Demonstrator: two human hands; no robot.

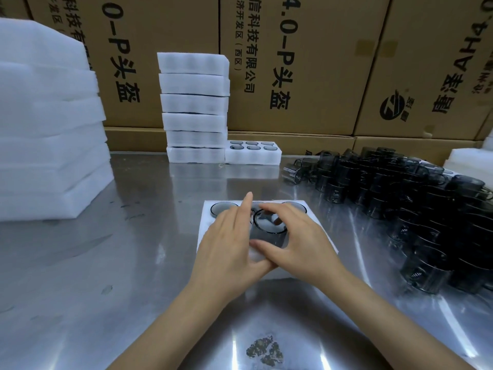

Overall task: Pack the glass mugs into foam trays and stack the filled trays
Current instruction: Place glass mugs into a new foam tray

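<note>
Seating a mug in the front row of the tray

We had both hands on one mug [268, 227] over the tray [314, 222] on the desk [133, 263]: right hand [298, 244] curled round it in a firm grip to steer it into its pocket, left hand [229, 244] flat-fingered beside it, probably steadying. Back-row pockets already looked filled. Loose mugs [413, 209] sat within reach on the right, the filled stack [194, 108] at the back, out of the way.

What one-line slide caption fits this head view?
Both hands, left and right, seat a glass mug in the foam tray.
</note>
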